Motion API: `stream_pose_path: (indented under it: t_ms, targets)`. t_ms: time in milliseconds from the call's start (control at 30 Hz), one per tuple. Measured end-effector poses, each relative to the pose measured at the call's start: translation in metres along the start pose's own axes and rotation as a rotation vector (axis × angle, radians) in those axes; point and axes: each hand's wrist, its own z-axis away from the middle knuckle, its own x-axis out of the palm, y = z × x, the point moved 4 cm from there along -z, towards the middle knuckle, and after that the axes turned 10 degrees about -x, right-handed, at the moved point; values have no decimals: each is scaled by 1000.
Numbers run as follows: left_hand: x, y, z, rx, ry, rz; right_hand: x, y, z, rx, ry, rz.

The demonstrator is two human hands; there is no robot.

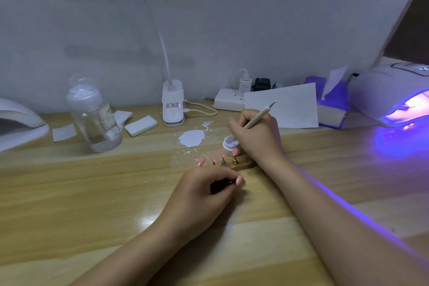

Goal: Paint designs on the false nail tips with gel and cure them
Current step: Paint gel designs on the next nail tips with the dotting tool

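— Position of the hands?

— Right hand [254, 137]: fingers curled round a thin wooden-handled tool [257, 115], metal tip pointing up and away, working end down at a small white jar [229, 145] of gel. The hand covers the working end, so contact with the gel cannot be confirmed. Left hand [206, 189]: resting on the wooden table [92, 193], fingers curled, pinching one pink nail tip [240, 180] on a small dark stand.

— The other nail tips?

— Four pink tips [217, 158] stand upright on metal pegs along a wooden holder [241, 164], between the two hands and just in front of the jar.

— Curing lamp?

— The lamp [394, 97] is at the far right, lit, casting violet light across the table and the right forearm. What is inside cannot be seen.

— Other items?

— A clear bottle [95, 116] at left, a white clip lamp base [173, 104] with cable at centre, a white splash [191, 138] on the table near the jar, and a sheet of paper [283, 104] behind the right hand.
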Motion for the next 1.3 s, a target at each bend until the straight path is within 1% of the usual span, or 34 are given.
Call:
stream_pose_path:
  t_ms: [200,400,467,533,600,633,700,800,833,933,1033,1133,1300]
  targets:
    - [-2,-1,0,41,27,-25,-1,-1,0,-16,11,-8]
    - [-1,-1,-1,1,19,35,0,-1,3,-38,-5,-19]
    - [-1,0,0,-9,12,53,-3,-5,4,-34,49,-77]
    - [-2,1,-1,-20,16,71,-12,-16,2,-91,172,-126]
    - [-3,1,-1,-30,15,91,-23,-33,0,-125,262,-261]
    - [-3,2,-1,-35,13,106,-26,-40,0,-120,269,-349]
    - [-4,2,-1,-50,7,147,-29,-50,6,-92,194,-458]
    - [-4,0,-1,-36,-17,169,-24,-48,37,-37,3,-458]
    - [-4,0,-1,-9,-24,157,-24,-44,49,-19,-25,-458]
    - [-4,-1,-3,43,-25,125,-27,-32,71,48,8,-541]
    - [-2,-2,-3,61,-37,141,-26,-28,71,71,39,-602]
    - [-2,-3,-3,74,-38,130,-23,-25,70,83,57,-609]
    - [-1,-6,-6,53,-22,76,-21,-23,68,65,19,-584]
